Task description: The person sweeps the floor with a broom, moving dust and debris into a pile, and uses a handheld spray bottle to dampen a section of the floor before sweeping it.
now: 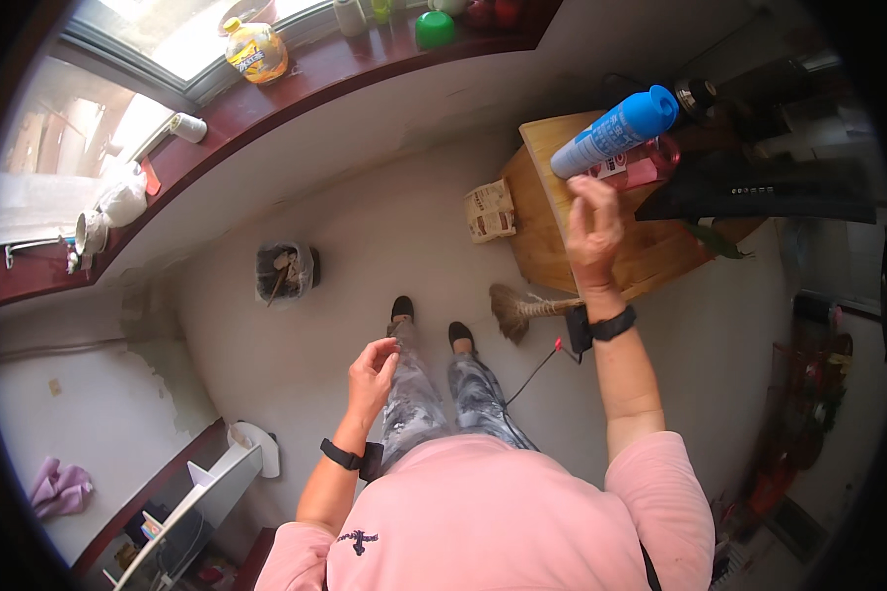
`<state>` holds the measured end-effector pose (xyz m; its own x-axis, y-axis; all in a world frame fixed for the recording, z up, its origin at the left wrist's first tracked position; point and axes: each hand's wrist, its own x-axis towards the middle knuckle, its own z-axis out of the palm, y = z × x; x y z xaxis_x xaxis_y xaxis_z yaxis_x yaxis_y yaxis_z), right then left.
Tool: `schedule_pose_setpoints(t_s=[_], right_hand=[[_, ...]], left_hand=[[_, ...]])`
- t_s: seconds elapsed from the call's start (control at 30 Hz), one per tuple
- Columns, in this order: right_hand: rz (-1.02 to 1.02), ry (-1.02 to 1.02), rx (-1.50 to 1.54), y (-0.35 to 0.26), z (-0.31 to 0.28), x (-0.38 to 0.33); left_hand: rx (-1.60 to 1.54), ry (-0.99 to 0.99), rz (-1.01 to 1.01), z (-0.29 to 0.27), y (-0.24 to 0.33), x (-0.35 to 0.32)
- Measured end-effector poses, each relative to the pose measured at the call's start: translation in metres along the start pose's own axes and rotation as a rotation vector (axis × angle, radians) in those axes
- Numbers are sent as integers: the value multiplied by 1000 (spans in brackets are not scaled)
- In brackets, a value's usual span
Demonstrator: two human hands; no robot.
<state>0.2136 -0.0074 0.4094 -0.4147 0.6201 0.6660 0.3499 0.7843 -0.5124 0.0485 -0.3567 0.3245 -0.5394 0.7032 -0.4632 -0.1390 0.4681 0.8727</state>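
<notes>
- The right hand (593, 229) was raised, its fingers curled around the lower end of a blue spray can (613, 132); the grip looked closed, though the fingertips themselves were hidden behind the hand.
- The can's long axis ran on a slant, its bottom end at the fingers and its bright blue cap pointing up and to the right, away from the person.
- The can stuck out above the hand, over a wooden table (562, 236) (a pinkish bottle (650, 163) lay on it just behind the can).
- The left hand (372, 374) hung lower, in front of the body, fingers loosely bent and a little spread, holding nothing.
- Both wrists carried black bands.
- On the floor near the person's feet lay a small broom (522, 308); further left stood a bin (284, 272) with a bag in it.
- A yellow bottle (255, 50) sat on the dark red windowsill (296, 94).
</notes>
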Motion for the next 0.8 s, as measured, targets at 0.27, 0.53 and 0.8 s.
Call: schedule_pose_setpoints(t_s=[0.27, 0.53, 0.8], right_hand=[[855, -699, -30, 42, 79, -219], [871, -1120, -329, 58, 60, -282], [788, -918, -235, 131, 118, -261]], left_hand=[[-12, -124, -116, -46, -39, 86], [134, -168, -267, -71, -54, 132], [166, -239, -268, -64, -65, 140]])
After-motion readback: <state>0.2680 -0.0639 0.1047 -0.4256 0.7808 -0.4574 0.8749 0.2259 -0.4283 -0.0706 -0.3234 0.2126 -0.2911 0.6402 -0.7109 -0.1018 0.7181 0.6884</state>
